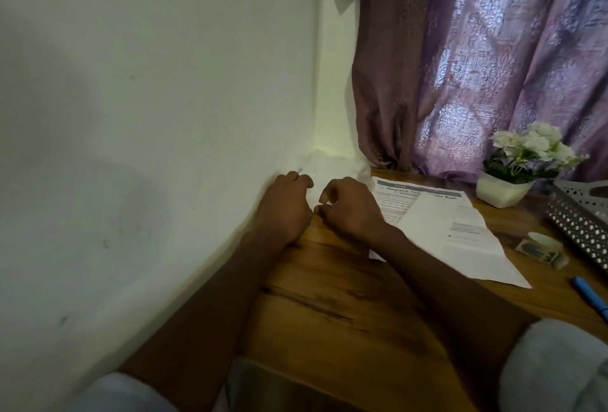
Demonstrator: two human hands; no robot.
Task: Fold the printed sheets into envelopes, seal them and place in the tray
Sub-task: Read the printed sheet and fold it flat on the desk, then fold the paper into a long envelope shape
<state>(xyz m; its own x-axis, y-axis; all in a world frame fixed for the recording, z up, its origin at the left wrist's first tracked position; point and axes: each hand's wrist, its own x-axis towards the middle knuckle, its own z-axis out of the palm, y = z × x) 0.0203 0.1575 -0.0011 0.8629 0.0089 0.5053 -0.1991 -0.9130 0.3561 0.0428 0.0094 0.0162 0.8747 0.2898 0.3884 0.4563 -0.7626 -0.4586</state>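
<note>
A bright, overexposed heap of white paper [332, 163] lies in the far corner of the wooden table [345, 306], against the wall. My left hand [284, 206] is at its left edge, fingers curled round a bit of that paper. My right hand [350, 209] hovers just beside it with loosely curled fingers and a gap between thumb and forefinger; nothing shows in its grasp. A printed sheet [437, 224], partly folded over itself, lies flat to the right of my right wrist. The grey perforated tray [579, 222] stands at the right edge.
A roll of tape [543, 247] lies between the sheet and the tray. A blue pen [590, 299] rests near the right edge. A white pot of flowers [508, 191] stands by the purple curtain [477, 66]. The white wall [148, 132] borders the table's left side.
</note>
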